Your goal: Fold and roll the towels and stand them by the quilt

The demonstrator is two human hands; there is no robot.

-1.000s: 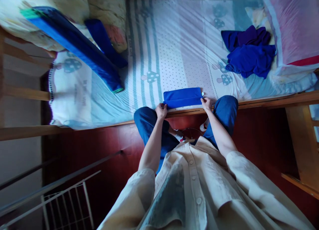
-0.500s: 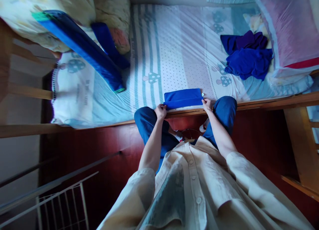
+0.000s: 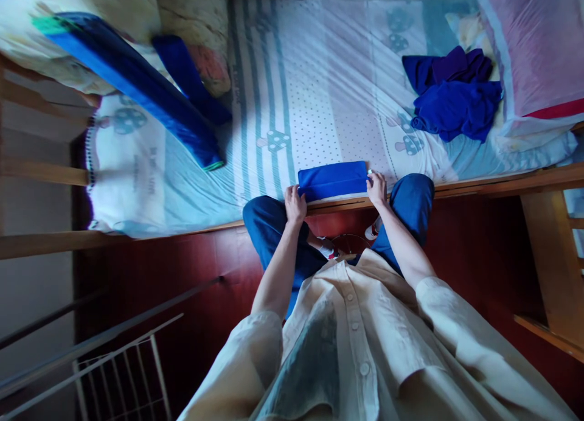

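Observation:
A folded blue cloth (image 3: 334,180) lies flat at the near edge of the bed, in front of my knees. At its left end is my left hand (image 3: 295,204), fingers curled at the cloth's near corner. My right hand (image 3: 376,188) is at the opposite end, its fingers closed at the edge beside a small white tag. Whether either hand pinches the fabric is too small to tell for the left; the right appears to hold the cloth's edge.
Long folded blue cloths (image 3: 137,92) lie on the left of the bed sheet (image 3: 319,86), against pale bedding (image 3: 196,19). Crumpled blue and purple cloths (image 3: 456,107) sit by a pink pillow (image 3: 533,50). A white metal rack (image 3: 123,378) stands lower left.
My left hand has shifted its fingers up along the cloth's left end. My right hand has moved slightly up and left at the tag. The view has shifted a little.

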